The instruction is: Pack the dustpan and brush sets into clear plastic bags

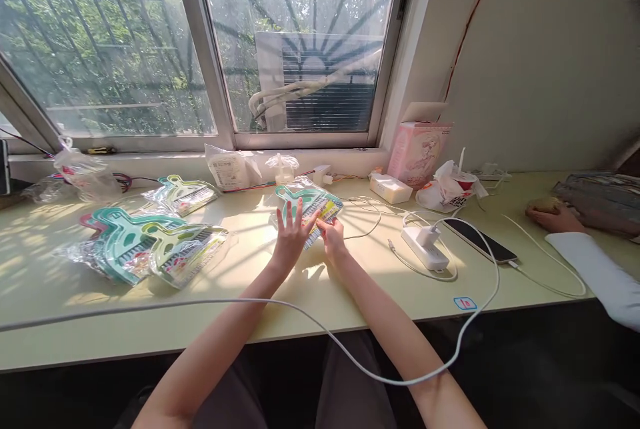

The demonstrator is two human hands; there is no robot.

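A clear-wrapped pack is tilted up over the table before me, with a teal curved plastic frame and a card printed with piano keys. My left hand lies against its near side, fingers spread. At the pack's lower right edge, my right hand is closed in a pinch on it. Similar packs lie to the left: a teal pack, a yellow-green pack overlapping it, and another pack farther back.
A white cable loops across my forearms. On the right are a power strip, a phone, a pink box and a small white box. Another person's hand rests at the far right, beside a dark bag.
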